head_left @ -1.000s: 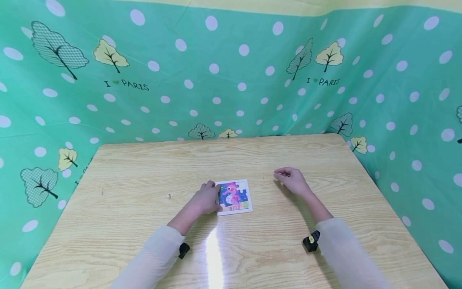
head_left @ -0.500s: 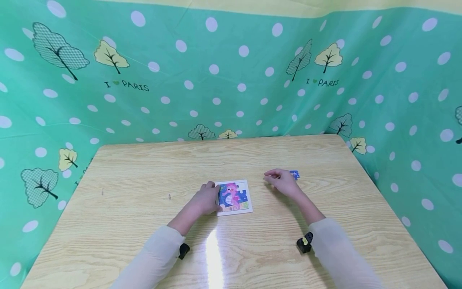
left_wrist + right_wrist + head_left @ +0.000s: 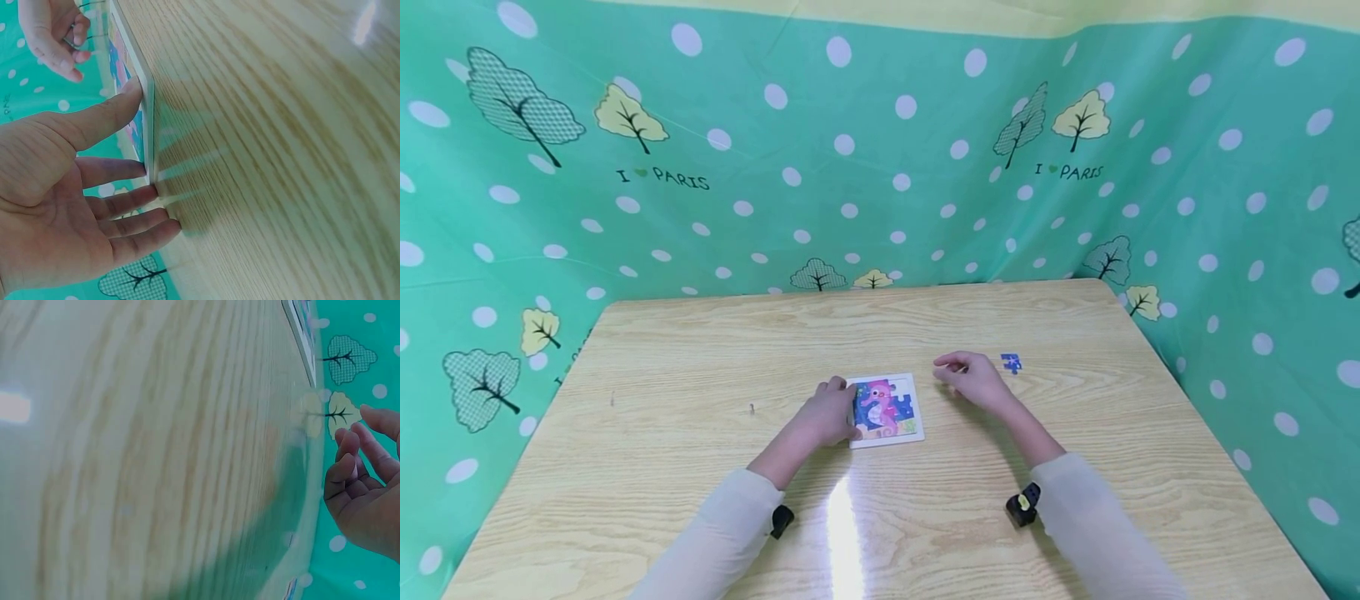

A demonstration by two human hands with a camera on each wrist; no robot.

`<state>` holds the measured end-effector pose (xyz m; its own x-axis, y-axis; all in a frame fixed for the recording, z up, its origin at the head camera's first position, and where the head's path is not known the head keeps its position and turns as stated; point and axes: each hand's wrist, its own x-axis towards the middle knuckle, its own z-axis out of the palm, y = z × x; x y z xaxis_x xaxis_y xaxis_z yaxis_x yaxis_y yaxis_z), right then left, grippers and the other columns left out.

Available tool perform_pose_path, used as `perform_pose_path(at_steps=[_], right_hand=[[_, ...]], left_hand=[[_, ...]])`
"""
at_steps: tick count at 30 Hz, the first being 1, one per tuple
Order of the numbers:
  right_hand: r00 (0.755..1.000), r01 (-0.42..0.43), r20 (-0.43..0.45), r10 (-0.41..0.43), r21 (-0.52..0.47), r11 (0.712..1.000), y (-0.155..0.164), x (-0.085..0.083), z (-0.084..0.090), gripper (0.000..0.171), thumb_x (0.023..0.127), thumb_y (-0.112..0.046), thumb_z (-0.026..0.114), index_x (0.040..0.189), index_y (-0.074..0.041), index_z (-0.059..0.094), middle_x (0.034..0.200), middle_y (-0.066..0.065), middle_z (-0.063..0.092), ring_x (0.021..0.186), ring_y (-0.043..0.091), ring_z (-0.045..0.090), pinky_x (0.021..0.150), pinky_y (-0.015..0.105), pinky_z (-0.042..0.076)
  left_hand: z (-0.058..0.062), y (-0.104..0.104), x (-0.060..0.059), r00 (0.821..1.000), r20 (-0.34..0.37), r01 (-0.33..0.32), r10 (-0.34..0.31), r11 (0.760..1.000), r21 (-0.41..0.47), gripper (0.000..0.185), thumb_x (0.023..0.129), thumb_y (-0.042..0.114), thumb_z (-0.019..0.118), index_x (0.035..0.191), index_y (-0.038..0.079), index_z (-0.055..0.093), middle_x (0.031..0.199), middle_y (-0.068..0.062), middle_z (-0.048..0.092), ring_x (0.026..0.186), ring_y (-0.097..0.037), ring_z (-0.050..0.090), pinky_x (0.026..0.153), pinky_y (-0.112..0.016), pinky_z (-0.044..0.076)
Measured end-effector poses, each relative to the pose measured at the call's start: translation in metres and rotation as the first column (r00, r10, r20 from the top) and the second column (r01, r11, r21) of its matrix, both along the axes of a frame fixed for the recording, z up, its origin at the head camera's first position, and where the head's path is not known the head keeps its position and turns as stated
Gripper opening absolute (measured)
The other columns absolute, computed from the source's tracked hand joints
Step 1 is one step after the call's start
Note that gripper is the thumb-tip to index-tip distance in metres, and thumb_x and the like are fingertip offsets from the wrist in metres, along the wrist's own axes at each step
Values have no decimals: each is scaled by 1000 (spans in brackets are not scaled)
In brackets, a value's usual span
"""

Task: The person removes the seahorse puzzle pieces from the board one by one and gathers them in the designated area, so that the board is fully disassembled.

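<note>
A small white-framed puzzle board [image 3: 895, 429] with a pink seahorse picture lies flat at the middle of the wooden table [image 3: 700, 375]. My left hand [image 3: 829, 413] rests against the board's left edge with straight fingers, and the left wrist view shows the fingertips [image 3: 134, 94] touching the board's rim [image 3: 147, 84]. My right hand [image 3: 967, 377] hovers just right of the board, fingers loosely curled and holding nothing, as seen in the right wrist view [image 3: 362, 481]. A loose blue puzzle piece [image 3: 1011, 362] lies on the table to the right of that hand.
Green polka-dot cloth [image 3: 880, 167] walls in the table at the back and on both sides. The table's right edge [image 3: 1157, 350] is close to the blue piece. Bare wood stretches left of the board and toward the front.
My right hand has let go of the blue piece, left it on the table, and moved left toward the board. The left hand and board have stayed put.
</note>
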<state>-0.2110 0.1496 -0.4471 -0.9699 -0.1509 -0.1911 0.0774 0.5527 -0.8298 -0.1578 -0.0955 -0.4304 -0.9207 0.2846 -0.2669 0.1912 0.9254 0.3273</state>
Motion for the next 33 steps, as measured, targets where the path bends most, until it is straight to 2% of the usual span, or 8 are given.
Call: perform_pose_path(at_steps=[11, 18, 33], right_hand=[[999, -37, 19, 37, 4, 999, -16, 1, 2, 29, 79, -26, 63, 105, -13, 62, 85, 5, 57, 64, 24, 56, 55, 30, 48], [998, -50, 37, 49, 14, 999, -25, 1, 2, 26, 79, -26, 64, 103, -16, 63, 84, 4, 57, 66, 27, 57, 57, 34, 49], [995, -88, 55, 87, 12, 996, -40, 3, -3, 25, 81, -24, 62, 102, -12, 63, 84, 3, 58, 66, 21, 56, 56, 27, 46]], left_hand=[[-1, 0, -1, 1000, 12, -15, 15, 1000, 10, 77, 69, 29, 73, 131, -1, 38, 133, -20, 35, 120, -35, 35, 96, -46, 38], [0, 0, 0, 1000, 15, -18, 18, 1000, 20, 77, 69, 29, 73, 131, 0, 38, 134, -20, 35, 121, -35, 34, 97, -46, 37], [-1, 0, 1, 1000, 11, -22, 21, 1000, 22, 76, 69, 29, 73, 131, 1, 39, 133, -20, 35, 121, -35, 35, 97, -46, 37]])
